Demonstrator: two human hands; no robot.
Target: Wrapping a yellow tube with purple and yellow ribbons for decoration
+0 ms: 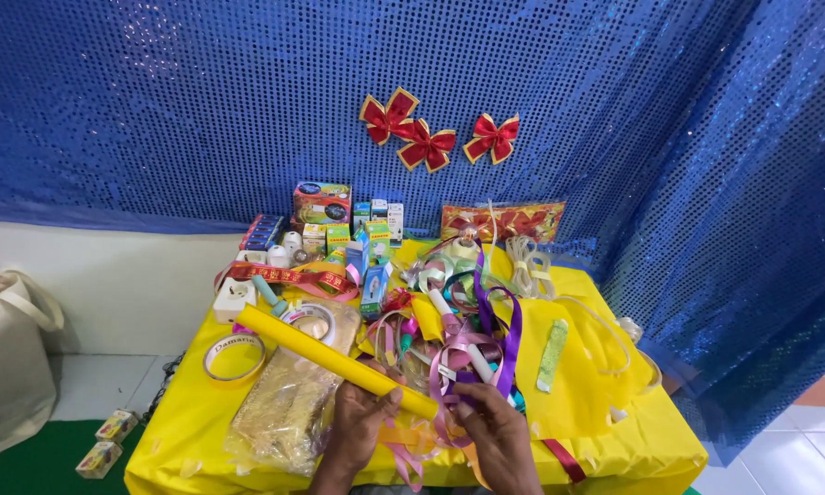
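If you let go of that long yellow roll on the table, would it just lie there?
Probably not. The yellow roll looks round and smooth, so it could roll across the yellow cloth. It seems stiff, held straight by the left hand near one end, and likely light.

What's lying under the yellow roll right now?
Under the yellow roll: a tape ring and a clear bag of gold material. The left hand covers its near end.

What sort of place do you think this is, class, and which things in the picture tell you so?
Probably a craft or gift-decorating corner: a table under yellow cloth heaped with loose ribbons, red bows pinned on a blue sequin backdrop, and hands holding a yellow paper roll.
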